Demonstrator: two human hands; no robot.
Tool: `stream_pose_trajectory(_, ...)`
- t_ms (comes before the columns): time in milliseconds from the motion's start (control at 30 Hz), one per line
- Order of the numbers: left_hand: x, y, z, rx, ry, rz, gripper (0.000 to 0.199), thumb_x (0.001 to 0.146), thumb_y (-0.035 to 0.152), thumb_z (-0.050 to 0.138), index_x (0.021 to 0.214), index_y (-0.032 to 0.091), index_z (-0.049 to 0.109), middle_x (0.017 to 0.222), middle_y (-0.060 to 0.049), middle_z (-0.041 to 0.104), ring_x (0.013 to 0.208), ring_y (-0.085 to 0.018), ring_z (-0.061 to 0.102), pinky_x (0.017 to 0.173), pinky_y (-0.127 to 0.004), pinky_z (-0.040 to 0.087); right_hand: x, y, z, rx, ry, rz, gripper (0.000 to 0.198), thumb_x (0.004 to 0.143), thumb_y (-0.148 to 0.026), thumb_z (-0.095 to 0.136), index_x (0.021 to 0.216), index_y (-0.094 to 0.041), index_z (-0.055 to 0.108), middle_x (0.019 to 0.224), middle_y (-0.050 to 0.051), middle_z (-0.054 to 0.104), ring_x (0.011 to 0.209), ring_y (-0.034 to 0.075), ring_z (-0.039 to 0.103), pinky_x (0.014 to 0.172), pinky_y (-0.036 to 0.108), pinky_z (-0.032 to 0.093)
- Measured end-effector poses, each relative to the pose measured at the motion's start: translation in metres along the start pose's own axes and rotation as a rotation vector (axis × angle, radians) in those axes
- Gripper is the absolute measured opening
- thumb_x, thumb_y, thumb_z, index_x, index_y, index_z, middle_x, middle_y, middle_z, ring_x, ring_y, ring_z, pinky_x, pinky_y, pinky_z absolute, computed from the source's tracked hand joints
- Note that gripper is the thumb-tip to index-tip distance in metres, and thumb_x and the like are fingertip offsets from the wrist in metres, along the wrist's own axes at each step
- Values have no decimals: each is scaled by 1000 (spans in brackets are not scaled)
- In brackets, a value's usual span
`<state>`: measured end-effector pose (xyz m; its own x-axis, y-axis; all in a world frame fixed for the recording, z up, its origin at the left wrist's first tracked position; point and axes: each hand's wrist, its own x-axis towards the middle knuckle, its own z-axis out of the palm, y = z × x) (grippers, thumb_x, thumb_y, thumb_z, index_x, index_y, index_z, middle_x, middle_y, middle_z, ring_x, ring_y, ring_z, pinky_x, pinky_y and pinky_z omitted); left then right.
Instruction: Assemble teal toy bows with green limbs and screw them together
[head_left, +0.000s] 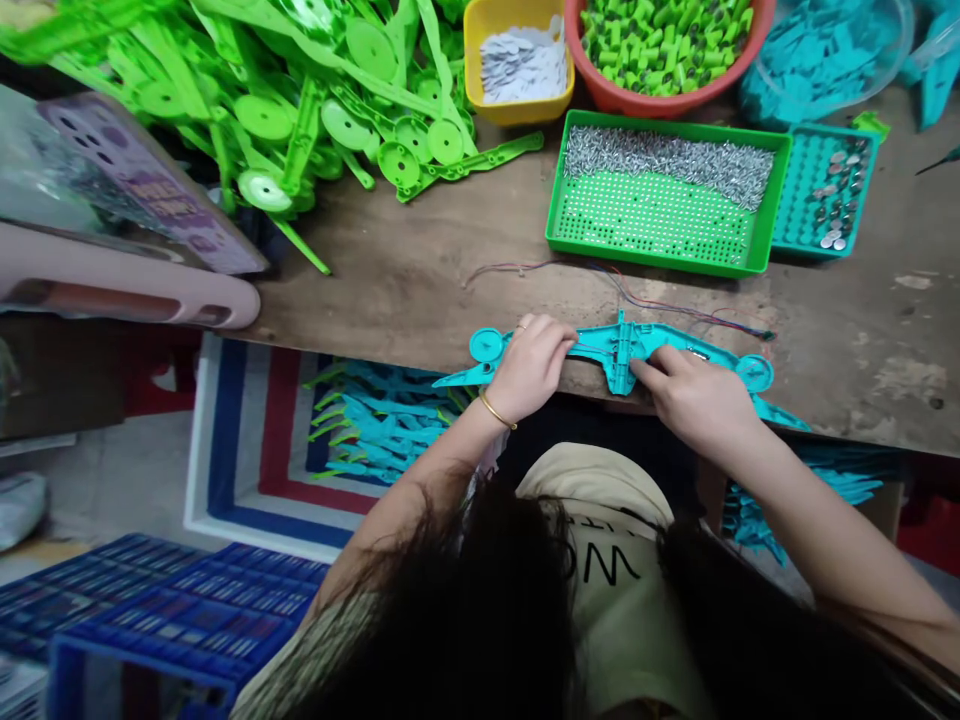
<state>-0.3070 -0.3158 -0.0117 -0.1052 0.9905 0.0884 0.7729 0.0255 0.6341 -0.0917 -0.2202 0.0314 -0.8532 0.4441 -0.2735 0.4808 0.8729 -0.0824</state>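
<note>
A turquoise plastic toy shell (622,350), long and wing-shaped with a round disc near each end, lies along the table's front edge. My left hand (531,362) is closed over its left arm, thumb and fingertips together beside a thin wire that runs in the shell. On the right arm of the shell rests my right hand (697,395), its fingers bent and gripping near the ribbed middle piece. Its palm hides part of the shell. Thin red and dark wires (652,302) trail over the wood just behind the shell.
A green tray (555,225) of small screws stands behind the shell, next to a turquoise tray (874,190) of metal discs. Farther back are a yellow tub (474,60), a red bowl (671,103) of green pieces and heaped green parts (345,120). A phone (157,190) leans at left.
</note>
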Motion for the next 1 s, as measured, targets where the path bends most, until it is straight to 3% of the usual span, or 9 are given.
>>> stream_pose_trajectory(233, 1, -1, -3, -52, 8, -41, 18, 97, 21, 41, 88, 19, 56, 91, -8, 63, 89, -21, 54, 85, -35, 42, 3, 14, -13, -53, 49, -41, 36, 90, -17, 46, 121, -17, 64, 92, 11, 65, 76, 22, 53, 60, 34, 27)
stream_pose_trajectory(400, 0, -3, -8, -150, 34, -99, 15, 97, 23, 41, 88, 20, 53, 92, -6, 63, 90, -19, 56, 84, -33, 43, 11, 27, -23, -139, 111, 14, 25, 90, -18, 44, 96, -16, 68, 87, 11, 62, 85, 26, 54, 73, 38, 33)
stream_pose_trajectory(500, -2, -5, -9, -285, 88, -183, 14, 97, 27, 42, 90, 21, 53, 88, -4, 62, 84, -16, 56, 78, -29, 44, 13, 29, -24, -128, 185, 4, 23, 90, -16, 45, 94, -18, 67, 92, 10, 63, 89, 25, 55, 85, 41, 37)
stream_pose_trajectory(567, -3, -6, -10, -353, 95, -217, 15, 97, 29, 43, 91, 21, 53, 85, -2, 61, 79, -14, 56, 74, -27, 43, 12, 34, -24, -146, 354, 163, 24, 92, -19, 44, 96, -19, 68, 107, 13, 64, 101, 28, 54, 94, 48, 36)
stream_pose_trajectory(633, -4, -7, -11, -373, 91, -223, 15, 97, 30, 44, 90, 21, 53, 84, -1, 62, 79, -14, 56, 75, -26, 43, 8, 42, -21, -105, 503, 417, 27, 93, -34, 51, 108, -18, 67, 119, 18, 60, 109, 34, 53, 92, 53, 37)
stream_pose_trajectory(733, -4, -8, -10, -361, 96, -213, 15, 96, 30, 45, 90, 20, 54, 87, -2, 63, 85, -15, 58, 78, -27, 43, -2, 53, -9, 291, 485, 654, 64, 77, -57, 69, 124, -16, 59, 98, 19, 64, 90, 32, 61, 74, 47, 45)
stream_pose_trajectory(800, -4, -8, -8, -359, 101, -212, 15, 96, 29, 44, 90, 20, 55, 88, -3, 63, 86, -15, 58, 79, -28, 44, -10, 55, 3, 682, 451, 600, 68, 72, -58, 74, 126, -20, 54, 89, 12, 65, 77, 26, 63, 69, 41, 50)
stream_pose_trajectory(867, -3, -6, -6, -365, 107, -213, 15, 96, 28, 45, 89, 20, 55, 88, -3, 63, 86, -15, 58, 80, -28, 44, -19, 52, 16, 884, 518, 469, 62, 79, -51, 70, 132, -27, 47, 103, 10, 65, 88, 25, 66, 78, 42, 54)
stream_pose_trajectory(1000, -4, -5, -12, -481, 143, -236, 16, 97, 32, 47, 90, 20, 55, 82, 0, 61, 78, -13, 59, 74, -28, 48, -33, 49, 38, 576, 654, 375, 69, 84, -40, 67, 144, -26, 36, 129, 14, 58, 121, 30, 57, 104, 53, 43)
